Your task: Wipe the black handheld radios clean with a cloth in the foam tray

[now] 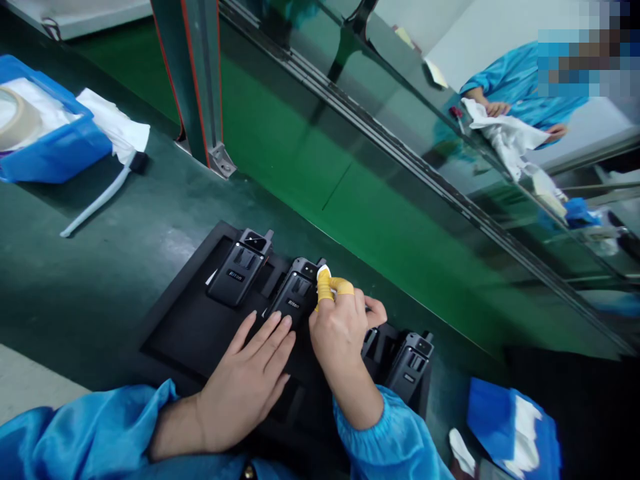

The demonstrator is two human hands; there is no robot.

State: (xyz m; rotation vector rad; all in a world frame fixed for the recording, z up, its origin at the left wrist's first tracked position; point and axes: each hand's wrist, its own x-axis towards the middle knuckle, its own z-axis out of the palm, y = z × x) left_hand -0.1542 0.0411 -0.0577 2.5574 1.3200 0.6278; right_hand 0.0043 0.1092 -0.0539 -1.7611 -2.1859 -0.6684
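Note:
Several black handheld radios marked "Riton" lie in a black foam tray (175,333). My left hand (245,383) rests flat with fingers stretched, its fingertips on the lower end of the middle radio (295,293). My right hand (343,327) has yellow covers on two fingers, which are bent together. A small white piece, apparently cloth, (324,272) shows at their tips, against the top of that radio near its antenna. Left of it lies another radio (237,267), and at the right a further radio (410,367). My right hand partly hides one more.
A blue bin (65,157) with white cloths and a tape roll stands at left, beside a white-handled brush (103,200). Another blue bin (493,417) is at lower right. Behind a metal-framed glass partition (350,120), a person in blue (520,80) handles white cloth.

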